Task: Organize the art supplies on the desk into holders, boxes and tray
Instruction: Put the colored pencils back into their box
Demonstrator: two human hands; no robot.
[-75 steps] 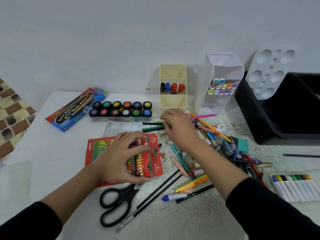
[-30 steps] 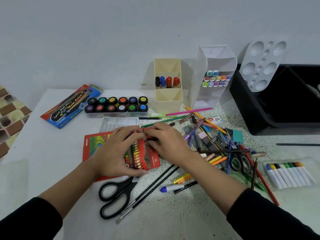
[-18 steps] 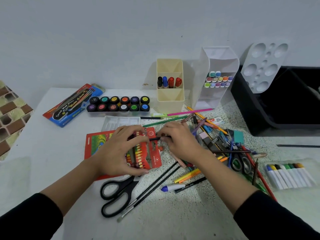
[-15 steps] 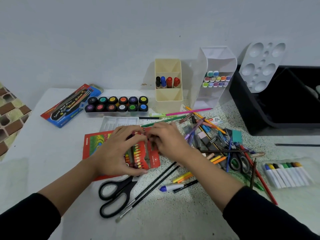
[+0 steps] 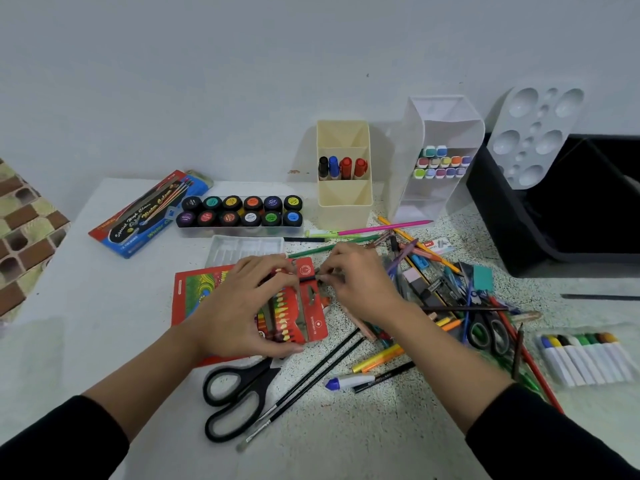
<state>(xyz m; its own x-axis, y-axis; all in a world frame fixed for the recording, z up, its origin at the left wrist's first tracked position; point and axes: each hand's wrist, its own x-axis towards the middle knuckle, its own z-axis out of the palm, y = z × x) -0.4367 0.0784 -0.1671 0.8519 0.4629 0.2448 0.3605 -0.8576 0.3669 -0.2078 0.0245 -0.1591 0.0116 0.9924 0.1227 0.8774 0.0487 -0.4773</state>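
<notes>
So the right hand (image 5: 360,282), seen up by the cream holder (image 5: 343,202) a couple of seconds back, is now brought in to the red crayon box (image 5: 308,306) mid-desk. A short dark stick (image 5: 313,278) is pinched at the box's open flap, and it looks like it's being slotted in. The box is gripped and steadied by the left hand (image 5: 239,306). Readable stuff: "Special High Class" and "Water Colours" on the blue-red box (image 5: 149,213) far left. The flap print can't be made out.
</notes>
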